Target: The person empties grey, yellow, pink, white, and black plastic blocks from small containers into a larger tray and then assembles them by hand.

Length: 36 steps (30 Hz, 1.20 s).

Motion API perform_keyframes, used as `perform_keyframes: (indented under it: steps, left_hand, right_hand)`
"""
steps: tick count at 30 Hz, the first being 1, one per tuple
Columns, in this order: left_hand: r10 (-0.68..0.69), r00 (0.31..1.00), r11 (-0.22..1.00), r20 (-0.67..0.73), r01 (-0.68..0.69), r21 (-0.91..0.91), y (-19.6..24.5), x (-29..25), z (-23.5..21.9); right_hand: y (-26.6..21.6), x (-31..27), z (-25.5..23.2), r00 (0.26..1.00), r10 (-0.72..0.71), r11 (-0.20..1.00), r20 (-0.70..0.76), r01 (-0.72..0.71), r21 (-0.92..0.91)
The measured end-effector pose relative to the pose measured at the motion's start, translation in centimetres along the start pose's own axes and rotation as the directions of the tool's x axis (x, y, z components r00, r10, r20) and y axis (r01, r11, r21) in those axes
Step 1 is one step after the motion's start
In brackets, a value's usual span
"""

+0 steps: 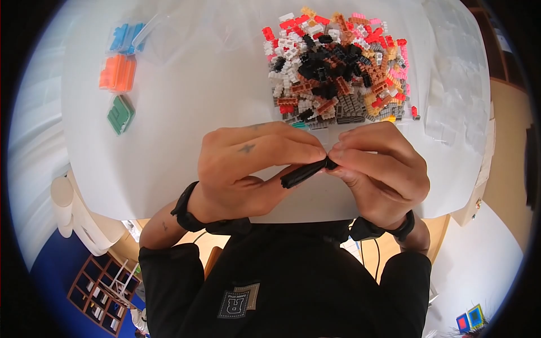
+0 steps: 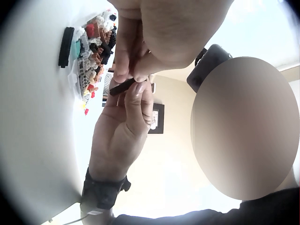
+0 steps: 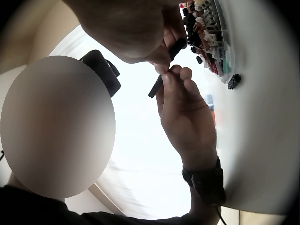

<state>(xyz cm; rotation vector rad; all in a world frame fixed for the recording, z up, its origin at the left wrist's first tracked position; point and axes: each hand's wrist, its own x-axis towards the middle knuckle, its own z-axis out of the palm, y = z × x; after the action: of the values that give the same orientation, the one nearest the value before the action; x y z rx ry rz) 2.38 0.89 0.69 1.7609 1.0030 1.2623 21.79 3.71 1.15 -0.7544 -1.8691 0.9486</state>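
Note:
Low over the front of the table, both hands meet fingertip to fingertip at black building blocks. My left hand (image 1: 248, 163) pinches a long black block (image 1: 304, 174), whose ribbed end sticks out toward the person. My right hand (image 1: 389, 169) pinches black block material at the strip's other end, mostly covered by fingertips. In the right wrist view, a black piece (image 3: 177, 47) shows by the right fingers, with the strip (image 3: 155, 87) below. Another black block (image 2: 66, 47) lies on the table beside the pile; the hands hide it in the head view.
A heap of mixed small building blocks (image 1: 338, 67) lies beyond the hands. At the far left are clear packs of blue blocks (image 1: 124, 38), orange blocks (image 1: 118, 73) and green blocks (image 1: 119, 114). Clear plastic bags (image 1: 457, 96) lie at the right.

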Motion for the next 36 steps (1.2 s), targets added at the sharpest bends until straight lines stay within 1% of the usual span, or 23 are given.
perform_keyframes:
  steps: [1, 3, 6, 8, 10, 11, 13, 14, 16, 17, 19, 22, 24, 29, 34, 36]
  left_hand:
    - [-0.023, 0.999, 1.0, -0.025, 0.023, -0.011, 0.05, 0.01, 0.08]
    - [-0.022, 0.999, 1.0, -0.024, 0.022, -0.008, -0.06, -0.09, 0.05]
    - [-0.021, 1.0, 1.0, -0.019, 0.021, 0.003, -0.09, -0.1, 0.04]
    - [-0.022, 1.0, 1.0, -0.015, 0.023, 0.01, -0.04, -0.08, -0.01]
    - [-0.069, 0.998, 0.997, 0.0, 0.069, -0.024, 0.01, -0.1, -0.12]
    - [-0.069, 0.998, 0.997, 0.0, 0.069, -0.024, -0.04, -0.12, -0.22]
    - [-0.067, 0.996, 0.996, 0.054, 0.071, -0.061, -0.15, -0.12, -0.41]
    - [-0.068, 0.996, 0.996, 0.054, 0.071, -0.061, -0.14, -0.12, -0.44]
    - [-0.112, 0.991, 0.985, 0.071, 0.12, -0.123, -0.1, -0.11, -0.5]
    - [-0.112, 0.991, 0.985, 0.071, 0.12, -0.123, -0.04, -0.12, -0.57]
    - [-0.201, 0.975, 0.961, 0.091, 0.214, -0.176, 0.15, -0.11, -0.65]
    - [-0.207, 0.974, 0.957, 0.096, 0.222, -0.189, 0.16, -0.09, -0.62]
    - [-0.207, 0.974, 0.959, 0.091, 0.22, -0.181, 0.12, -0.12, -0.66]
    - [-0.223, 0.972, 0.958, 0.074, 0.232, -0.17, 0.16, -0.19, -0.52]
    - [-0.19, 0.978, 0.969, 0.089, 0.201, -0.143, -0.01, -0.13, -0.66]
    - [-0.2, 0.976, 0.967, 0.089, 0.211, -0.144, 0.02, -0.1, -0.65]
  right_hand:
    - [0.0, -0.03, 0.02, 1.0, 0.001, 1.0, -0.003, -0.001, 0.009]
    - [-0.23, -0.08, 0.01, 0.991, 0.132, 0.99, 0.028, -0.133, 0.054]
    - [-0.06, -0.08, 0.06, 0.986, 0.164, 0.981, 0.027, -0.166, 0.098]
    - [-0.03, -0.08, 0.08, 0.988, 0.152, 0.984, 0.027, -0.154, 0.087]
    - [0.0, -0.06, 0.12, 0.99, 0.139, 0.987, 0.027, -0.141, 0.076]
    - [0.0, -0.02, 0.08, 0.993, 0.115, 0.991, 0.029, -0.117, 0.062]
    - [0.0, 0.01, 0.01, 0.995, 0.092, 0.994, 0.032, -0.093, 0.048]
    - [-0.02, 0.01, 0.04, 0.997, 0.069, 0.997, 0.025, -0.069, 0.031]
    - [-0.06, 0.06, 0.03, 0.999, 0.045, 0.999, 0.019, -0.046, 0.014]
    - [-0.11, 0.13, 0.01, 0.999, 0.028, 1.0, 0.021, -0.028, -0.001]
    - [-0.14, 0.16, 0.01, 1.0, 0.01, 1.0, 0.023, -0.01, -0.016]
    - [-0.1, 0.09, 0.02, 1.0, -0.006, 0.999, 0.018, 0.006, -0.031]
    - [-0.04, 0.08, 0.12, 1.0, 0.013, 1.0, 0.012, -0.013, 0.0]
    - [0.09, 0.02, 0.16, 1.0, 0.002, 1.0, 0.006, -0.002, -0.016]
    - [0.27, -0.05, 0.25, 1.0, 0.011, 1.0, 0.004, -0.011, 0.015]
    - [0.22, -0.1, 0.23, 0.997, 0.082, 0.996, 0.008, -0.082, 0.034]
